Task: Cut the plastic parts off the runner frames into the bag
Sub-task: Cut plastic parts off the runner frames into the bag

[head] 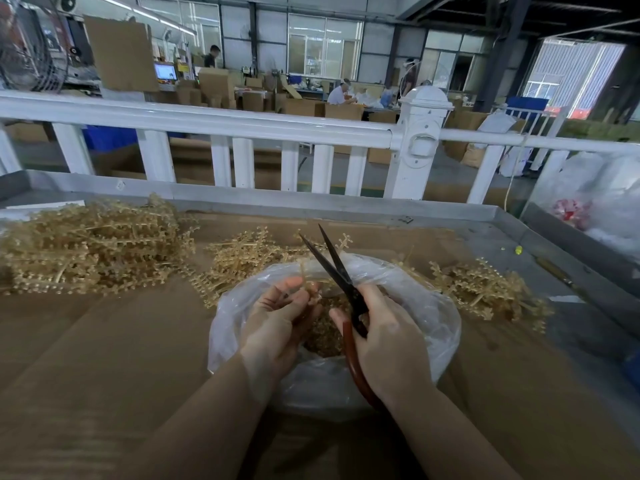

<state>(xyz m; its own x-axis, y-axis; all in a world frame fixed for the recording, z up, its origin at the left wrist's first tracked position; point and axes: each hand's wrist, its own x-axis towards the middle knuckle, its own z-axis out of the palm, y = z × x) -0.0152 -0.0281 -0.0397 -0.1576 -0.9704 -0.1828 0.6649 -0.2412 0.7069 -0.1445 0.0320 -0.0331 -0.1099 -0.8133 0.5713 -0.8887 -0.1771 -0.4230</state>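
Left hand: your left hand [277, 320] pinched a tan plastic runner frame [309, 284] over the clear plastic bag [429, 327].
Right hand: your right hand [384, 344] gripped the red-handled, dark-bladed scissors [341, 271], blades apart.
Count: three frame piles, one bag.

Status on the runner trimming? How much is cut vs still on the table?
Done: the clear bag already holds a layer of cut tan parts. In hand: the left hand holds a runner piece over the bag's mouth, and the right hand grips the scissors, blades open. Left: a large pile of frames on the left, and smaller piles behind the bag and to the right. Which piles are already stripped is unclear.
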